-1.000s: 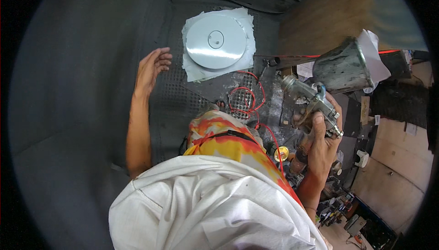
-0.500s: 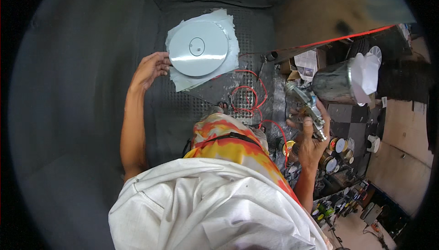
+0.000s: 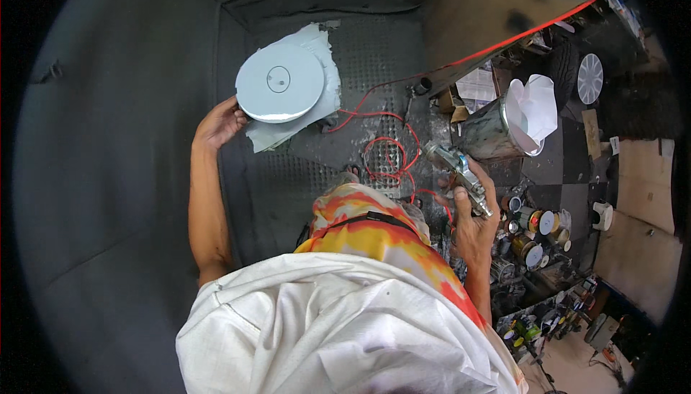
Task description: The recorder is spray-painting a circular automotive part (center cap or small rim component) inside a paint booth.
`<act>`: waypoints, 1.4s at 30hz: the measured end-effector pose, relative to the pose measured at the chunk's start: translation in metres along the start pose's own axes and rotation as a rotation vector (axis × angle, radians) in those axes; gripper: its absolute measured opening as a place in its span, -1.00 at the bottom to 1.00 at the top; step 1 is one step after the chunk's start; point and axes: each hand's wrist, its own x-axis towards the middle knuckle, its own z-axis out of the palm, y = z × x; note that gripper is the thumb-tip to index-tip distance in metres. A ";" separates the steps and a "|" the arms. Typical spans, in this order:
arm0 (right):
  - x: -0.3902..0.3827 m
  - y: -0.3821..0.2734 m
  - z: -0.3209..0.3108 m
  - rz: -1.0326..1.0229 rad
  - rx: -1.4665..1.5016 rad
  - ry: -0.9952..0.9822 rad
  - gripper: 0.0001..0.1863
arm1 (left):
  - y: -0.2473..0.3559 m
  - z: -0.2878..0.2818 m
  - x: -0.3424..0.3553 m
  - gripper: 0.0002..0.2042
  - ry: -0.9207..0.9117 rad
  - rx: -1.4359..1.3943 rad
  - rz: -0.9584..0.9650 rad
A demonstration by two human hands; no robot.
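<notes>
A round, light-grey disc (image 3: pixel 302 84) with a small recessed circle in its middle lies over a ragged, pale sheet (image 3: pixel 326 63). My left hand (image 3: pixel 219 126) has its fingers closed at the disc's lower-left rim; the fingertips are partly hidden there. A metal spray gun (image 3: pixel 461 175) is gripped in my right hand (image 3: pixel 475 221), well to the right of the disc and tilted, its nozzle end toward the upper left. The fingers wrap around the gun's body.
A red hose (image 3: pixel 389 114) loops over the dark, textured floor. At right stand a paint-stained bucket (image 3: pixel 489 131) with white paper in it, a wheel cover (image 3: pixel 590 78) and several paint cans (image 3: pixel 533 253). Dark walls (image 3: pixel 129 142) rise at left and back.
The disc has shifted left over the sheet, covering the sheet's left side and showing more of its right. My left hand has gone along with it. The spray gun stays in my right hand.
</notes>
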 end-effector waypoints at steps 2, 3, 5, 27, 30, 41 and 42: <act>0.002 0.003 -0.014 0.007 0.000 0.005 -0.59 | -0.001 0.013 0.003 -0.81 -0.081 -0.041 0.036; 0.003 0.005 -0.021 0.014 -0.004 0.005 -0.60 | 0.000 0.032 0.004 -0.78 0.003 0.008 0.093; 0.003 0.008 -0.036 0.007 -0.002 0.009 -0.59 | 0.002 0.051 0.007 -0.68 0.006 0.085 0.171; -0.102 0.048 -0.401 0.033 -0.088 0.282 -0.58 | -0.162 0.446 0.080 -0.68 -0.389 0.042 0.166; -0.139 0.065 -0.466 0.045 -0.084 0.436 -0.58 | -0.225 0.546 0.124 -0.67 -0.635 0.059 -0.022; -0.220 0.146 -0.633 0.129 -0.129 0.994 -0.56 | -0.475 0.882 0.253 -0.62 -0.777 0.452 -0.363; -0.228 0.153 -0.641 0.194 -0.062 1.044 -0.56 | -0.513 0.917 0.247 -0.61 -0.724 0.539 -0.290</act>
